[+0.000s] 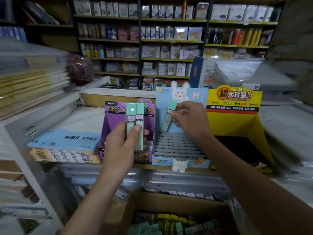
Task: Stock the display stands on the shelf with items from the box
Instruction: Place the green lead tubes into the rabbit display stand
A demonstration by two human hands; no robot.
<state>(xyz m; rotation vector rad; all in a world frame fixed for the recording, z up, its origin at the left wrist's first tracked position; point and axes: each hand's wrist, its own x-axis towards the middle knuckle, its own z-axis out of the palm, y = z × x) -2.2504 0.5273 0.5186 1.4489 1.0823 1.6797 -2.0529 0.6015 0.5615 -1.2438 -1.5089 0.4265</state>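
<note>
The left hand [122,141] is gripping two mint-green lead cases [130,114] upright and side by side, just left of the blue display stand [162,161] and in front of the purple display stand [115,121]. Its fingers are curling round behind the pair and its thumb is pressing on the front of the right-hand case. The right hand [188,117] is pinching a third mint-green case [167,122] between thumb and curled fingers. This case is tilting, top leaning right, over the back rows of the blue display stand's slot grid; whether its lower end is touching a slot cannot be told. The yellow display stand [237,122] is standing right against the blue display stand's right side. The cardboard box [169,201] is sitting below and in front of the blue display stand, with green and yellow cases lying inside. The shelf [84,119] is carrying all three stands
</note>
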